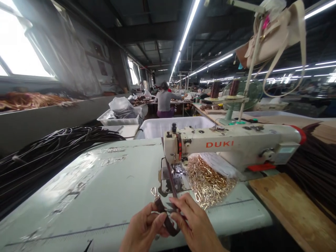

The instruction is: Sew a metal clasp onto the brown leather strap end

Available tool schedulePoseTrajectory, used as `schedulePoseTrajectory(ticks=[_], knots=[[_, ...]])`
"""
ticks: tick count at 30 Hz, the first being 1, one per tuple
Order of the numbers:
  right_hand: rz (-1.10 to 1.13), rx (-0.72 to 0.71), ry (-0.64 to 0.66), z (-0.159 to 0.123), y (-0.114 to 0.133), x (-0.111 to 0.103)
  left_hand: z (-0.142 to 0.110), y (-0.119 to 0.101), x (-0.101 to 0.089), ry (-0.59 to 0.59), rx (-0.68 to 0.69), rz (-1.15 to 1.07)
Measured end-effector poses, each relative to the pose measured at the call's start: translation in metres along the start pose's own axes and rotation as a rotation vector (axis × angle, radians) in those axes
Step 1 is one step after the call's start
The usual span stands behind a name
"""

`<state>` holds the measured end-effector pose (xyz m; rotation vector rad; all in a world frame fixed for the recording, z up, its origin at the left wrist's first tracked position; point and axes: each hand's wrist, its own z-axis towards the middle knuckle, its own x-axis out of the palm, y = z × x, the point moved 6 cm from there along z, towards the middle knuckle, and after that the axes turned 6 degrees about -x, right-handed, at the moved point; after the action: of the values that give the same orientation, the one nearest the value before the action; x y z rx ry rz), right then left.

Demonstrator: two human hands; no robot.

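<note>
Left hand: [140, 227] fingers closed on the hook end of a dark strap [170, 226], over the tabletop's front edge.
Right hand: [201, 224] close beside the left, fingers closed at the strap's other run; thin metal blades [169, 210], probably snips, show between the hands.
Strap: bent into a loop, a metal snap hook [154, 191] at its left end, the other run reaching up toward the needle area.
Step in hand: seemingly close work on the strap with the blades; it calls for a steady left pinch and fingertips clear of the metal.
Tabletop, left: dark strips [52, 150] heaped along the left edge; pale green surface [105, 185], worn, a ruler line near the front edge.
Tabletop, right: sewing machine [252, 140] along the back; clear bag of gold-coloured hooks [210, 182] before it; wooden board [294, 199] off the right front corner.
Room: windows left, seated person [164, 101] beyond a white tub [178, 124], pale handbag [275, 38] hanging right.
</note>
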<state>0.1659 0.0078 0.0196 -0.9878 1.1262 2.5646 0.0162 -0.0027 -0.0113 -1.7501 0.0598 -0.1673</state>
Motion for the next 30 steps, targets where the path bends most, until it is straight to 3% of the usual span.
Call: schedulePoseTrajectory(ticks=[12,16,21,30], knots=[[-0.064,-0.053,-0.105,-0.004,0.011,-0.005,-0.017,-0.009,0.009,-0.001,-0.018,-0.044],[-0.086,-0.07,-0.107,-0.005,0.013,-0.005,-0.018,-0.004,0.006,-0.032,0.0,-0.033],[-0.101,-0.07,-0.081,-0.005,0.015,-0.007,-0.021,-0.014,0.013,0.016,0.046,0.029],[-0.053,0.019,-0.147,-0.012,0.005,-0.003,-0.021,-0.003,0.018,-0.044,-0.054,-0.088]])
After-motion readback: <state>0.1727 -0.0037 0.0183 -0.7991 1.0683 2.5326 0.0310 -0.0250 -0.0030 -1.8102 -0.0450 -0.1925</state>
